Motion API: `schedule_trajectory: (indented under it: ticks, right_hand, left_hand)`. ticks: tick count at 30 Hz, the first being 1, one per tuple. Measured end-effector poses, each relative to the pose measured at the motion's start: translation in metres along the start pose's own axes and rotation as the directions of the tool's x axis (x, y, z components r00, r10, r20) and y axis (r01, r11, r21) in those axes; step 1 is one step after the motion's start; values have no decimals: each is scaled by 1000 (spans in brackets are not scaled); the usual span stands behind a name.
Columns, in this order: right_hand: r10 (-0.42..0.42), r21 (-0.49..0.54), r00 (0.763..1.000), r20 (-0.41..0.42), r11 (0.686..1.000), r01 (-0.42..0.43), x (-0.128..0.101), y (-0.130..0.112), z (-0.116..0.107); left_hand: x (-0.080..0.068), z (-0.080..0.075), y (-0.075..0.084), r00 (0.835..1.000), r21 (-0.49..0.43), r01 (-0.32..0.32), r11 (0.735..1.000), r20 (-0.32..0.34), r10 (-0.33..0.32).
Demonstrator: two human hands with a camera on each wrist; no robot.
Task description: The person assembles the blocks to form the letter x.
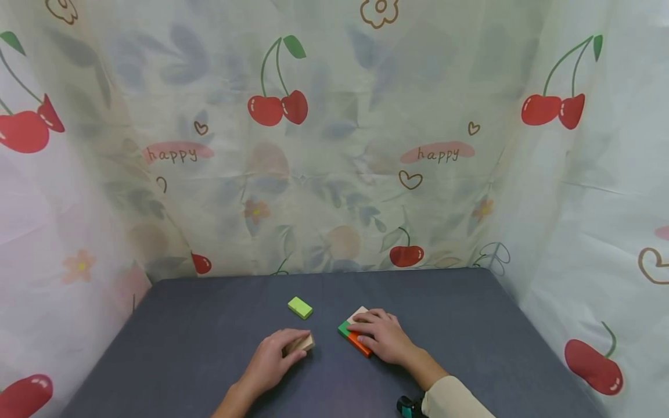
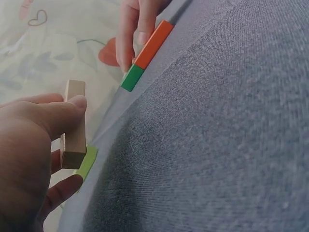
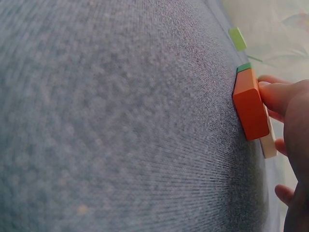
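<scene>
My left hand (image 1: 273, 357) pinches a plain wooden block (image 2: 75, 130) between thumb and fingers, above the table left of centre. In the left wrist view the thumb presses on the block's near face. To the right, my right hand (image 1: 385, 335) rests its fingertips and thumb on top of a group of blocks lying together on the table. An orange block (image 3: 251, 108) forms the near side, with a green block (image 1: 343, 329) at its left end. Behind them lies a pale wooden block (image 1: 359, 312), partly hidden by the fingers.
A lime green block (image 1: 300, 307) lies alone on the dark grey tabletop (image 1: 209, 325), beyond my left hand. A small black object with a teal part (image 1: 407, 406) shows at my right cuff. A cherry-printed curtain (image 1: 334, 145) stands behind the table and along both sides.
</scene>
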State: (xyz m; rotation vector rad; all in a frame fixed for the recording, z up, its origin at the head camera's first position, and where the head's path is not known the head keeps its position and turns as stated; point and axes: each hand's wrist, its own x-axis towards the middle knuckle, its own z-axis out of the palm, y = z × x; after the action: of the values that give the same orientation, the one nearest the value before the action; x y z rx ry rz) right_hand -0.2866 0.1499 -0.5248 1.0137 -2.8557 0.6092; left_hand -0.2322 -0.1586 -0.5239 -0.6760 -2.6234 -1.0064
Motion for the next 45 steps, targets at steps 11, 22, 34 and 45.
schedule_trajectory:
  ticks: [11,22,34,45]
  right_hand:
    - [-3,11,1000,-7,1000,3,0,0,0]
    - [-21,22,999,-36,1000,22,-1,0,1]
    - [16,0,1000,-17,1000,-16,-1,0,4]
    - [29,-6,1000,-7,1000,-29,0,1,4]
  left_hand:
    - [4,10,-1,995,-43,-26,999,-100,22]
    - [7,20,-1,990,-120,-22,992,-141,4]
    - [11,24,1,986,-162,-26,986,-164,-1]
    - [17,28,2,992,-145,-3,989,-128,-16]
